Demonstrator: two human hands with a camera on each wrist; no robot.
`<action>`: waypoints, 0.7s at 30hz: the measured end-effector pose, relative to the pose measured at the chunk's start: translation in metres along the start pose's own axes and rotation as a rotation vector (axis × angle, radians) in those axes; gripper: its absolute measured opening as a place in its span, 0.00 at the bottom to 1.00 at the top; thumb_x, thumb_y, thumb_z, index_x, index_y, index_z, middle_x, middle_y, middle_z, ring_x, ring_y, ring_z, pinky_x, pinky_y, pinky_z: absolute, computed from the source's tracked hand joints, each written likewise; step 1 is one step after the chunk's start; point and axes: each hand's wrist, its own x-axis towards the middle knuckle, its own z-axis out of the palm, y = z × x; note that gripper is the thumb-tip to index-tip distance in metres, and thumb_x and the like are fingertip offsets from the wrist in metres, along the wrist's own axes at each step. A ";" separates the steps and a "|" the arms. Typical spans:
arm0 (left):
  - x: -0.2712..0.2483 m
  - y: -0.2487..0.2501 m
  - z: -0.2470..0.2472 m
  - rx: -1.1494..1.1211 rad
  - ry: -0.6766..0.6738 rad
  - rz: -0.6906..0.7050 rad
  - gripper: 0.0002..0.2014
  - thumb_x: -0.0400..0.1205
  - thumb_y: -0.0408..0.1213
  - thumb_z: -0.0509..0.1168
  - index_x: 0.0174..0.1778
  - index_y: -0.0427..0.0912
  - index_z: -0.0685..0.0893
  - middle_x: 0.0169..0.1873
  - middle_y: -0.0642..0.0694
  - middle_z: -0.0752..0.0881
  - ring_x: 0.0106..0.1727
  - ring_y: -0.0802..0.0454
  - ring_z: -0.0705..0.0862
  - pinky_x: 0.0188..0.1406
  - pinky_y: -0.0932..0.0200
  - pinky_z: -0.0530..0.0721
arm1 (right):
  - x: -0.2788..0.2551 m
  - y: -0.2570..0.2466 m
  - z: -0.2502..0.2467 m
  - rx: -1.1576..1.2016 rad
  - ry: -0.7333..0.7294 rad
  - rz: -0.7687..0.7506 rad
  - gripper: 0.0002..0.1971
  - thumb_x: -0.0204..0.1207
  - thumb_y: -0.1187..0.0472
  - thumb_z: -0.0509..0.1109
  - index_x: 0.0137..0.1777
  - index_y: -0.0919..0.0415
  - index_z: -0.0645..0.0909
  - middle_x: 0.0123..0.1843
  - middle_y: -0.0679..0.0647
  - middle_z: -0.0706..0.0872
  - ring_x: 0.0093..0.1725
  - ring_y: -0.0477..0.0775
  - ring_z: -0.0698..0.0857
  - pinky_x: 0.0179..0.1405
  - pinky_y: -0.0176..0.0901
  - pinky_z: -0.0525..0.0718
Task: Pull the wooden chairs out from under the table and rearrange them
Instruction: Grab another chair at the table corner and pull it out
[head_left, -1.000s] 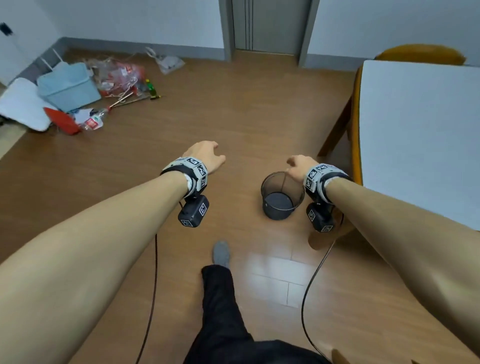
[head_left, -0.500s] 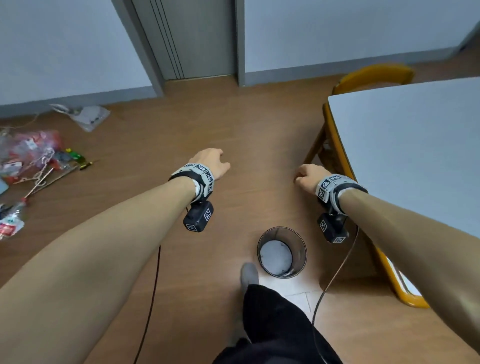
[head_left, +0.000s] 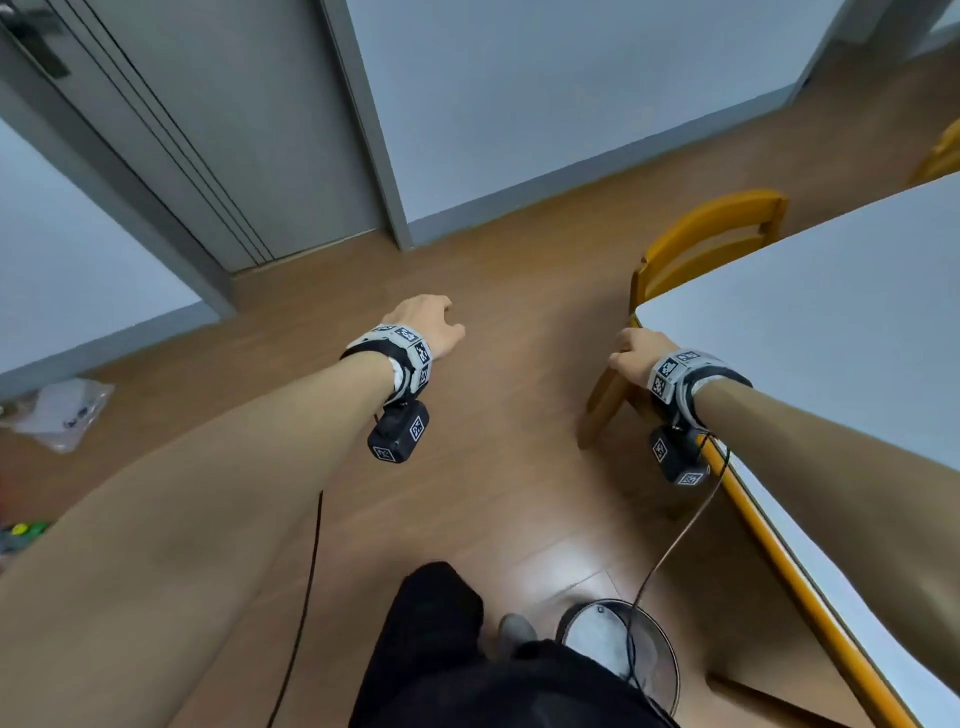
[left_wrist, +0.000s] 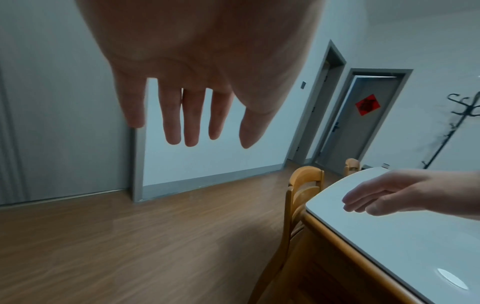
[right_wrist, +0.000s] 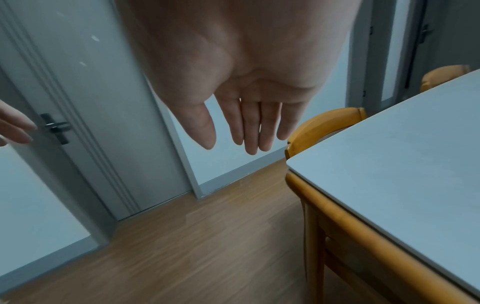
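Wooden chair (head_left: 711, 244), honey-coloured with a curved slatted back, is tucked in at the far end of the white-topped table with the yellow wooden rim (head_left: 779, 561), only its backrest standing clear of the tabletop. A second chair back (head_left: 943, 153) shows at the far right edge, also pushed in. Neither chair has been drawn out, so I take this for the approach to the first one.

Both hands are empty. The left hand (head_left: 423, 322) hangs over bare floor with straight, slightly spread fingers (left_wrist: 192, 119). The right hand (head_left: 636, 348) hovers just beside the table's near corner, fingers loose and together, touching nothing I can make out.

Next, I'd say, a reach past that corner to the backrest's top rail, then a pull away from the table.

Brown plank floor (head_left: 493, 441) runs to a pale wall with a grey skirting and a grey door (head_left: 234, 130). A round mesh bin (head_left: 618, 649) stands near the person's feet; plastic bags (head_left: 57, 410) lie far left.
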 end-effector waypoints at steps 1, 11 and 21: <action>0.027 0.002 -0.005 0.011 -0.005 0.027 0.27 0.83 0.50 0.62 0.79 0.48 0.74 0.76 0.45 0.77 0.72 0.41 0.77 0.65 0.49 0.77 | 0.018 -0.002 -0.006 0.014 0.012 0.026 0.30 0.82 0.51 0.64 0.83 0.58 0.68 0.80 0.60 0.75 0.77 0.64 0.76 0.75 0.56 0.76; 0.286 0.071 -0.029 0.158 -0.172 0.434 0.26 0.83 0.51 0.61 0.78 0.48 0.75 0.71 0.44 0.79 0.66 0.40 0.81 0.56 0.51 0.81 | 0.116 -0.009 -0.067 0.195 0.094 0.391 0.29 0.83 0.57 0.64 0.83 0.61 0.67 0.82 0.60 0.72 0.80 0.64 0.72 0.77 0.55 0.70; 0.411 0.240 -0.038 0.299 -0.213 0.858 0.27 0.83 0.51 0.61 0.79 0.51 0.73 0.73 0.46 0.79 0.66 0.41 0.82 0.55 0.50 0.81 | 0.178 0.031 -0.111 0.483 0.214 0.687 0.29 0.84 0.55 0.63 0.84 0.59 0.66 0.82 0.58 0.72 0.79 0.62 0.73 0.77 0.56 0.72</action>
